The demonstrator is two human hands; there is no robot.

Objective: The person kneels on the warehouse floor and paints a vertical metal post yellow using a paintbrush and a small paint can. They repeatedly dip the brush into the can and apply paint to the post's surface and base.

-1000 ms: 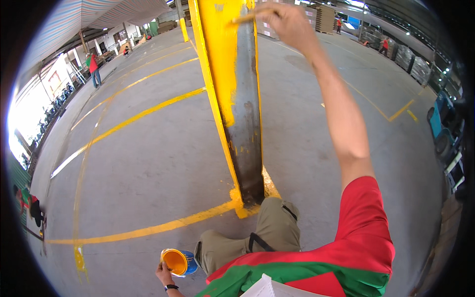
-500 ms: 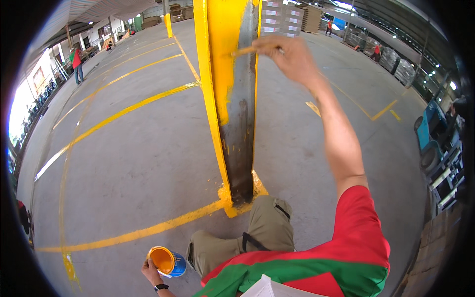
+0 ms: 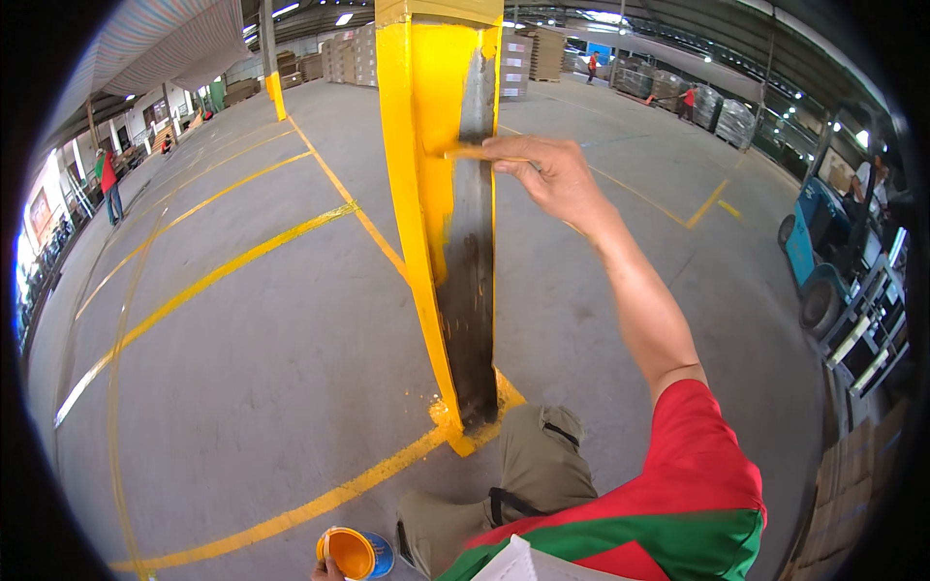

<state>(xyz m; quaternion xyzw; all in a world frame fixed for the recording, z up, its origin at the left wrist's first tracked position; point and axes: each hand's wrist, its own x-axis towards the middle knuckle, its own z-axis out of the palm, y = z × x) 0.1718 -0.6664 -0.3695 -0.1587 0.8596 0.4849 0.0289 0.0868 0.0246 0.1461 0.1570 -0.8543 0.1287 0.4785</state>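
A steel column (image 3: 468, 329) stands in front of me, its edges yellow and its inner channel part yellow, part bare grey and dark brown. My right hand (image 3: 557, 179) is closed around the handle of a paintbrush (image 3: 470, 152). The brush tip meets the wet yellow area in the column's upper channel. At the lower edge, my left hand (image 3: 329, 570) grips the rim of a blue paint can (image 3: 382, 555) with orange-yellow paint inside. Most of that hand is cut off by the picture edge.
Yellow paint splashes (image 3: 441, 414) surround the column's foot. Yellow lines (image 3: 252, 261) cross the grey floor. A teal forklift (image 3: 814, 247) with a person aboard stands at the right. Stacked cartons (image 3: 351, 56) and wrapped pallets (image 3: 736, 121) lie farther back. Another person (image 3: 108, 184) stands far left.
The view has tilted up, so the column and floor sit lower in the picture. The brush is slightly lower on the column's channel. My left hand and the can have slipped partly past the lower edge.
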